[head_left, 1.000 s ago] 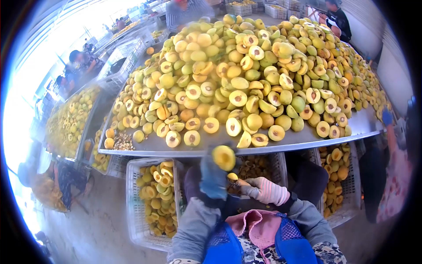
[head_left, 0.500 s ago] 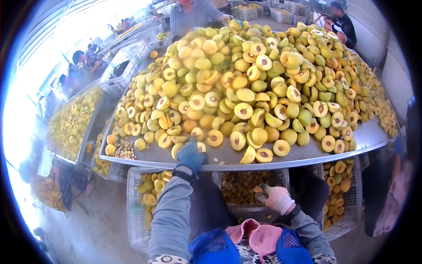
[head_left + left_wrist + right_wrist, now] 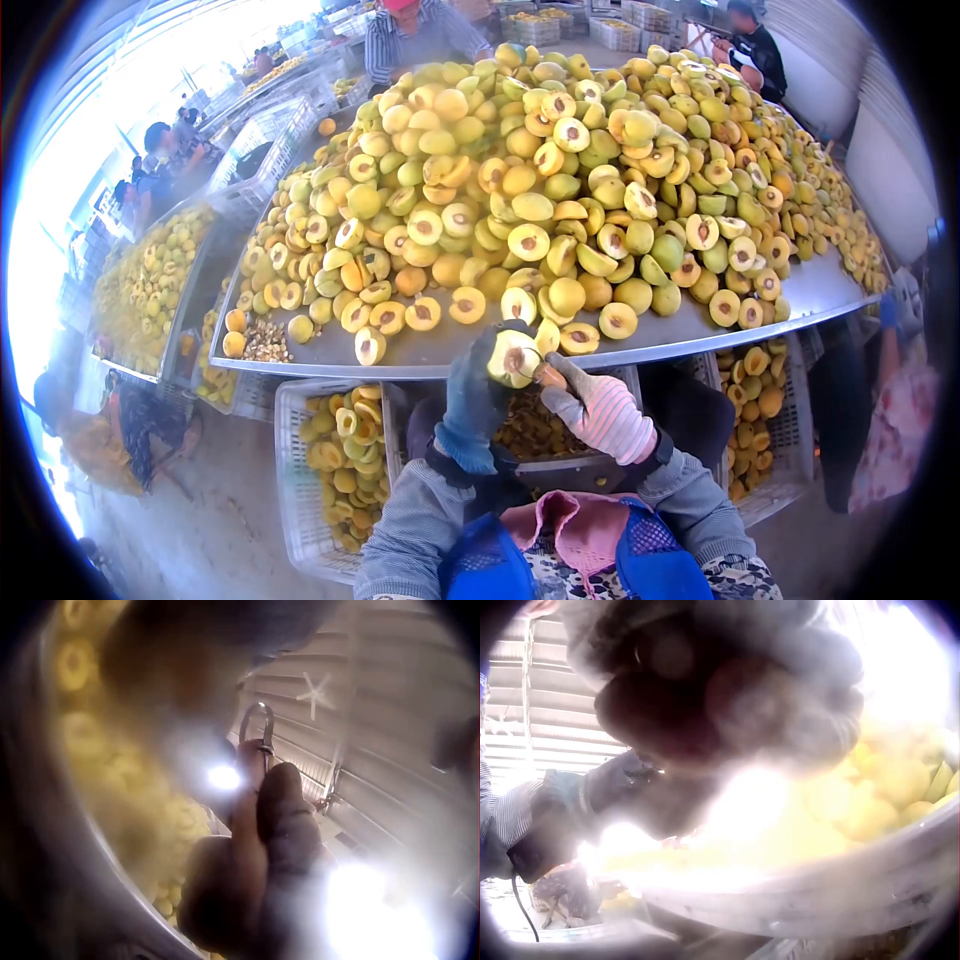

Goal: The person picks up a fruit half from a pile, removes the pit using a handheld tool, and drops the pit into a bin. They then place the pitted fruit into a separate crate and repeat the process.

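Observation:
In a blue glove, my left hand holds up a peach half, its cut face and brown centre showing. My right hand, in a pink-and-white striped glove, grips a small pitting tool with a wooden handle. Its bent metal loop shows in the left wrist view. In the head view, the tool's tip is right at the peach's cut face. Both hands are over the lap, just before the table's front edge. The right wrist view shows the right hand's fingers dark and blurred.
A metal table bears a large heap of halved peaches. Crates of peach halves stand below: a left crate and a right crate. Scraps fill a middle crate. Small pits lie at the table's left corner. Other people work around.
The left hand carried a hollowed peach half, then reached to the table's front edge. Now it is back before the lap with another half, beside the tool in the right hand.

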